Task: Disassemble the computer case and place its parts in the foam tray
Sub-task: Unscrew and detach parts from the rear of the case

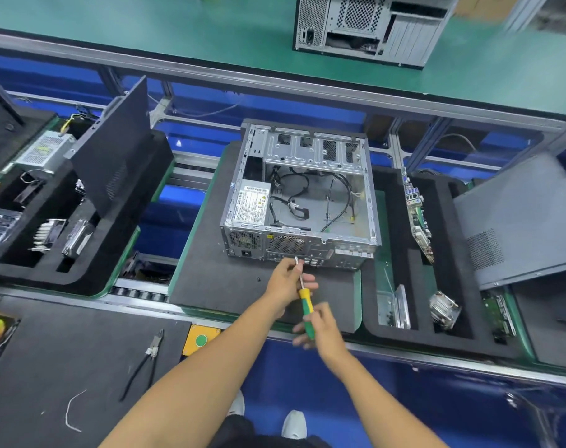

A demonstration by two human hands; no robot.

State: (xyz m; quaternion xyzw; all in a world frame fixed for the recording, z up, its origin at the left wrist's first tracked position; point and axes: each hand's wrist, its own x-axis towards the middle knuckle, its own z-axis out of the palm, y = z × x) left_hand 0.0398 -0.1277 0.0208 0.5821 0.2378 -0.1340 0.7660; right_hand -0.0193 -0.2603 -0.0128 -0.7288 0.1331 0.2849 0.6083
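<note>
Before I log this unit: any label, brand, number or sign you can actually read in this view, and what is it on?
No text reads clearly.
White label on the power supply in the computer case: printed lines and a yellow warning symbol, too small to read.
Yellow sticker on the case's rear: too small to read.

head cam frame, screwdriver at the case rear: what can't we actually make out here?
- Head view: screwdriver tip and any screw on it, too small, covered by the left hand.
- Right hand fingers: motion blur, exact grip unclear.
- Power supply label text: too small.
- Second case on the far bench: top cut off by the frame edge.
</note>
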